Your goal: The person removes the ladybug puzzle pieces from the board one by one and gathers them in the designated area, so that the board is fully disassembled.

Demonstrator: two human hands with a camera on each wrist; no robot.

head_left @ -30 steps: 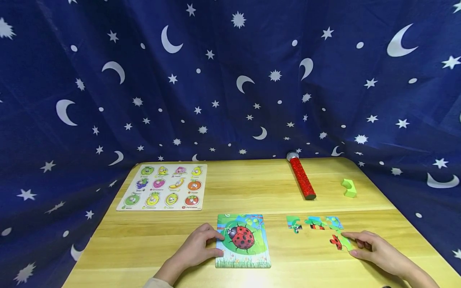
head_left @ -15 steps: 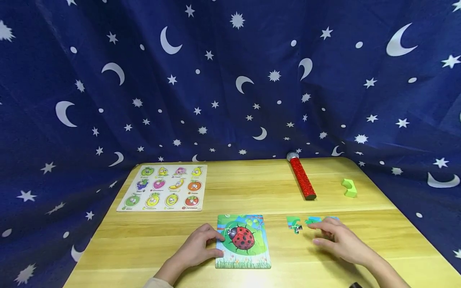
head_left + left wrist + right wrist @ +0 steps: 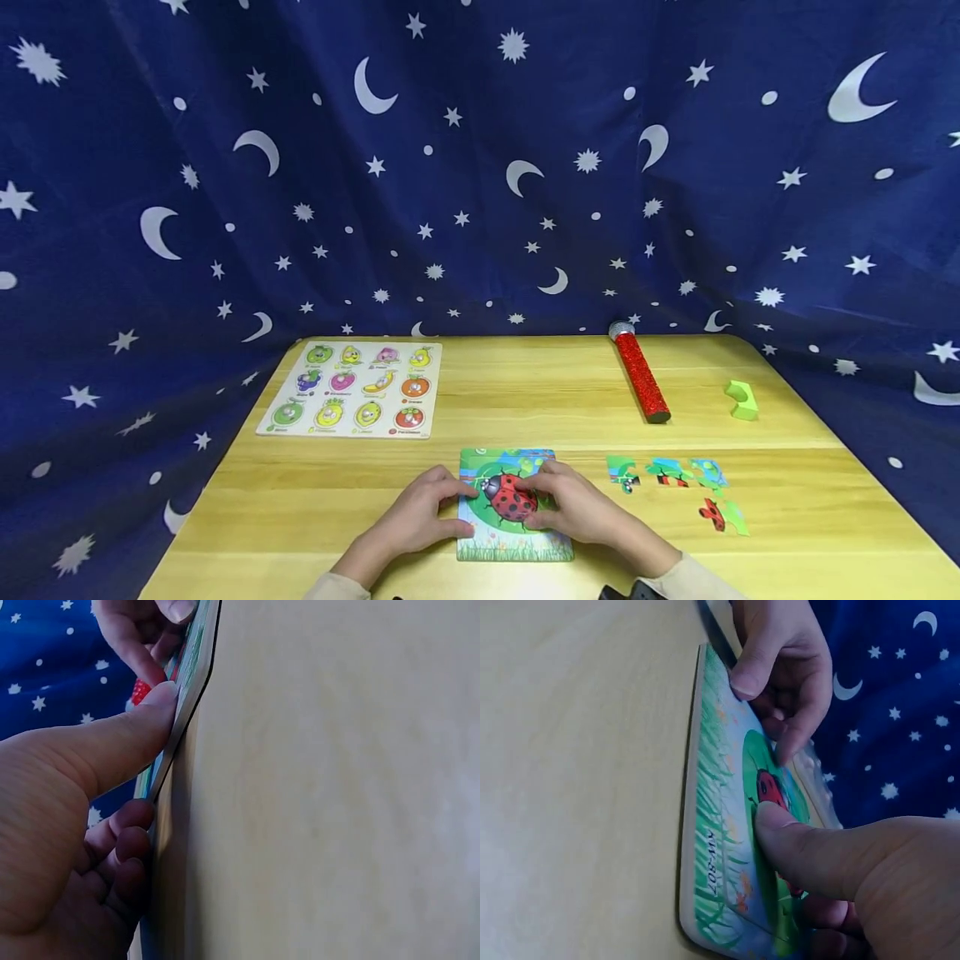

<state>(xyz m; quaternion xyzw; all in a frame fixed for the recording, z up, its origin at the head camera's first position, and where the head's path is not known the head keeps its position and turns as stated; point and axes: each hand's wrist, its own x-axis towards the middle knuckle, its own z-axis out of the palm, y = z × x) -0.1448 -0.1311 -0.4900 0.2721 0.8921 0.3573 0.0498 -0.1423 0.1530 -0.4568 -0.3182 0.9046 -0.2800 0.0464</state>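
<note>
A square ladybug puzzle board (image 3: 551, 553) lies in front of the person in the head view. The left hand (image 3: 422, 514) rests at its left side, thumb and fingertips touching the top near the edge. From the right, the right hand (image 3: 579, 506) reaches over the board. Its thumb (image 3: 776, 817) touches the red ladybug (image 3: 769, 787) in the right wrist view, while its other fingers are partly hidden. Neither hand shows a loose piece. Several loose puzzle pieces lie right of the board, among them a red and green piece (image 3: 712, 514).
A fruit puzzle board (image 3: 348, 389) lies at the back left of the wooden table (image 3: 517, 392). Behind the loose pieces is a red glittery microphone (image 3: 640, 375), with a green notched block (image 3: 742, 401) further right. A blue star-and-moon cloth (image 3: 480, 167) hangs behind.
The right hand has left the loose pieces and moved left onto the ladybug board. The left hand has kept its place at the board's left side. The head view has shifted slightly.
</note>
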